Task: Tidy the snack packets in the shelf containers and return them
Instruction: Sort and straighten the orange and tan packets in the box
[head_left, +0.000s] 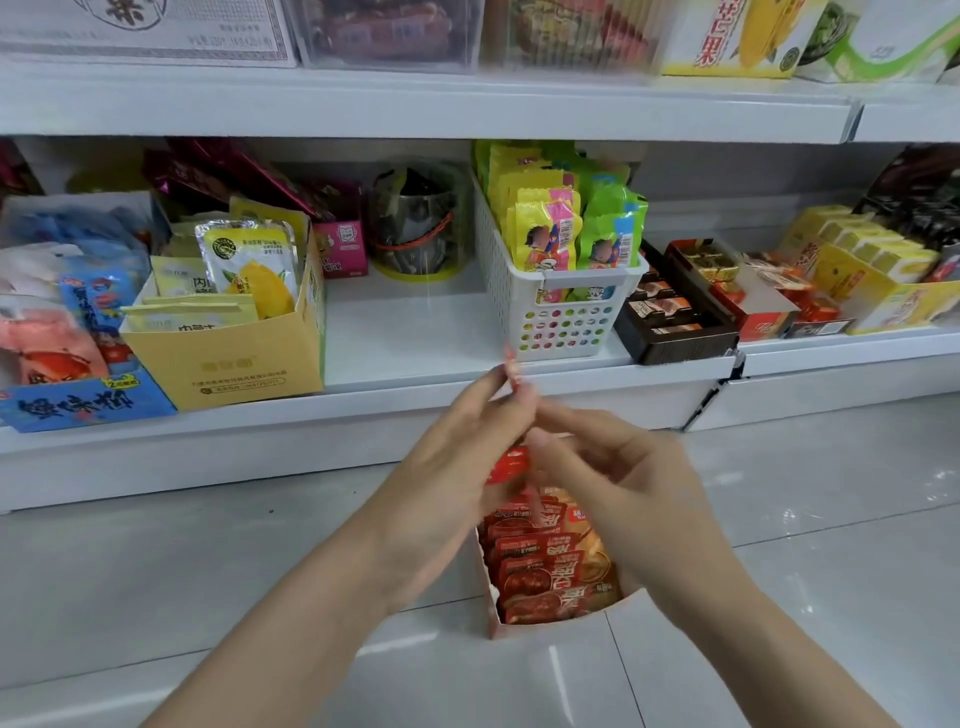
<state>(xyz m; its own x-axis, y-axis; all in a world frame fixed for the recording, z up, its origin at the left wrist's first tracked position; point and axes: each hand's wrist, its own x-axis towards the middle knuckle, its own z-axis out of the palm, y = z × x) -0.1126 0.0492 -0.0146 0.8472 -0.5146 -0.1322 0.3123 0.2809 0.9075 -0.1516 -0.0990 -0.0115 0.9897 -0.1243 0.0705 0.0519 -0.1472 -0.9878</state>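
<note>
Shelving of white metal fills the upper half of the frame, its lower shelf crowded with snack containers. Glossy pale grey floor tiles cover the lower half. On the shelf at centre left stands a yellow cardboard box of yellow mango-print pouches, with a blue display box of blue and pink packets just beside it at the far left. Right of a bare gap on the shelf sits a white perforated plastic basket packed with upright yellow and green packets, and a dark brown tray of chocolates touches its right side.

On the floor at lower centre stands a small white cardboard box holding rows of red snack packets.

Above that box the two hands meet. The left hand has its fingers curled, its grip closed around a blurred small red packet whose top edge pokes out above the fingertips. The right hand reaches in from the right, fingers bent towards that packet; motion blur hides whether its grip actually pinches it.
</note>
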